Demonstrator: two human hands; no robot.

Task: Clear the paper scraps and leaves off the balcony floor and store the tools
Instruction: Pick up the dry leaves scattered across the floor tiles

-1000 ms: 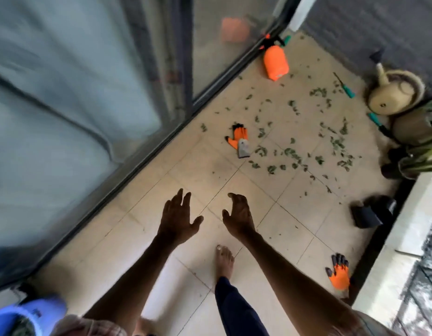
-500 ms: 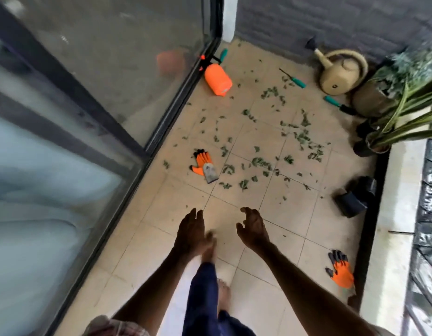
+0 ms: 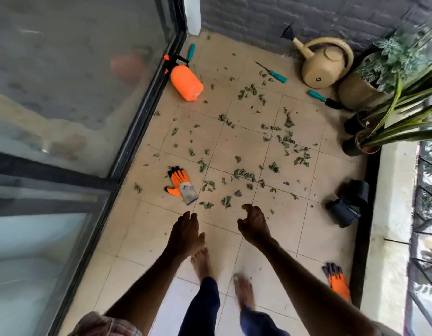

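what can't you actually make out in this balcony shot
All head view.
Teal handle at the orange spray bottle: what it joins, hidden behind the bottle's top.
Paper scraps: too small to tell from the green leaves.
Nearer bare foot: motion-blurred.
Leafy potted plants: cut off by the right edge.

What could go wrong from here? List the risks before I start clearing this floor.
1. Your feet are bare, and a thin teal-handled tool lies among the leaves; you might tread on it.
2. The left hand and right hand are bare while the orange glove lies unused; gathering scraps could scratch them.
3. The orange sprayer lies on its side by the door track and may leak.
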